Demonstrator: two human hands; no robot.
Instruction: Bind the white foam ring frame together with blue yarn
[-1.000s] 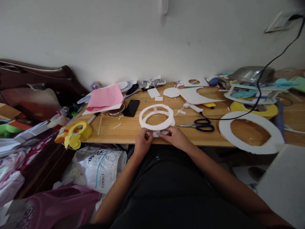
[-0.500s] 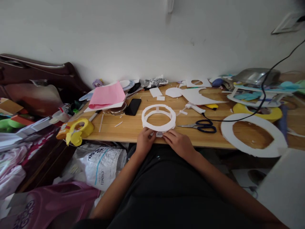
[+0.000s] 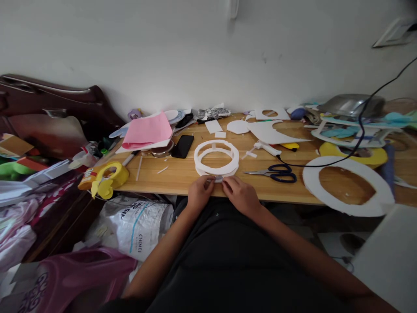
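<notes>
Brightness: I get even, fairly bright daylight; the wall (image 3: pixel 195 52) reads pale grey and the table (image 3: pixel 176 176) warm.
Source: soft and diffuse, with the wall dimming toward the left.
Shadows: faint under the ring (image 3: pixel 216 157), deep below the table edge.
Glare: mild sheen on the phone (image 3: pixel 182 146) and the bowl (image 3: pixel 348 104).
Distortion: the wide lens bows the table edge and stretches the corners.
Focus: the centre is fair; the sheet (image 3: pixel 387 256) and the bag (image 3: pixel 74 274) are smeared.
Detail: the left hand (image 3: pixel 198 194) and right hand (image 3: pixel 240 196) are small, and their fingertips blur into the ring, so I cannot tell what they pinch.
</notes>
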